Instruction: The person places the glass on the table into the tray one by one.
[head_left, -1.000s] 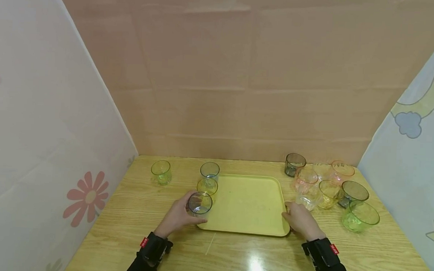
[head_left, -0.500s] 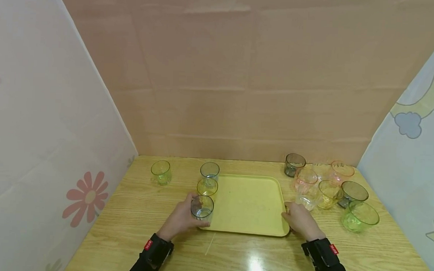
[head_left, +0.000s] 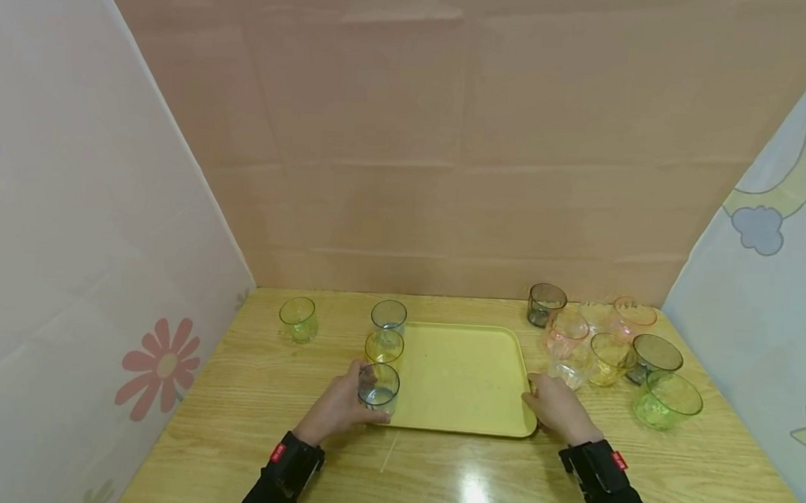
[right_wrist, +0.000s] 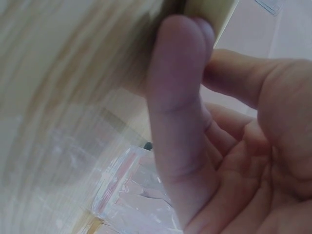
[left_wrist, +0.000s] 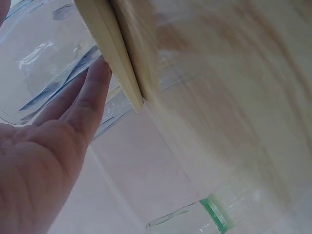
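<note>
In the head view my left hand [head_left: 338, 406] grips a bluish glass [head_left: 379, 393] at the front left corner of a yellow tray [head_left: 465, 378]. The glass stands upright; the left wrist view has its side [left_wrist: 44, 63] against my fingers, beside the tray's edge [left_wrist: 109, 48]. Behind it, in line along the tray's left side, stand a yellow glass [head_left: 384, 350] and another bluish glass [head_left: 389, 322]. My right hand [head_left: 561, 410] pinches the tray's right edge near the front, thumb and fingertip meeting there in the right wrist view.
A green glass [head_left: 298, 323] stands alone at the left. Close together on the right are several glasses, among them a grey one [head_left: 545, 306], a yellow one [head_left: 607, 362] and a green one [head_left: 666, 405]. A brown backdrop [head_left: 447, 171] rises behind the table.
My left hand has moved the bluish glass a little to the right and towards me, over the tray's front left corner. My right hand stays on the tray's edge.
</note>
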A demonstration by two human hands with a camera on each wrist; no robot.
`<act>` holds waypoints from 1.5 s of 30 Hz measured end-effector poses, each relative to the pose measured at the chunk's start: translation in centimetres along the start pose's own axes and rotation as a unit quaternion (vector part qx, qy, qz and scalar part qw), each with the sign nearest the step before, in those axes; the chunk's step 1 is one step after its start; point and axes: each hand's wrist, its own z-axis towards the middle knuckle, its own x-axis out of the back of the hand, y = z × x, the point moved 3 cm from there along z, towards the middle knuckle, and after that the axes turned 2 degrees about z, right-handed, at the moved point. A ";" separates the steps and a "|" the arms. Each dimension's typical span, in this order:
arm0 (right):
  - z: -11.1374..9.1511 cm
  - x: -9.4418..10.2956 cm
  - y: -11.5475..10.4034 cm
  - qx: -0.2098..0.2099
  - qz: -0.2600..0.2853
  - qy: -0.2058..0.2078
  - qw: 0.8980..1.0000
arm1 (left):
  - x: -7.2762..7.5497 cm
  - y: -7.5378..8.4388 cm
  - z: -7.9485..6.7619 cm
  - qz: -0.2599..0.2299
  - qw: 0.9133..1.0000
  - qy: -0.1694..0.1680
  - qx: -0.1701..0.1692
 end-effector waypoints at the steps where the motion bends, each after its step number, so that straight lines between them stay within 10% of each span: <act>1: 0.0 0.0 0.0 -0.001 0.001 0.000 1.000 | 0.0 0.0 0.0 0.002 1.000 0.000 0.001; 32: 0.0 0.0 -0.1 -0.009 0.014 -0.013 1.000 | 4.4 -2.0 -0.5 -0.095 0.995 0.043 -0.011; 45: 0.0 0.1 -0.2 -0.011 0.012 -0.018 1.000 | 7.3 -6.6 0.3 -0.088 0.979 0.138 0.125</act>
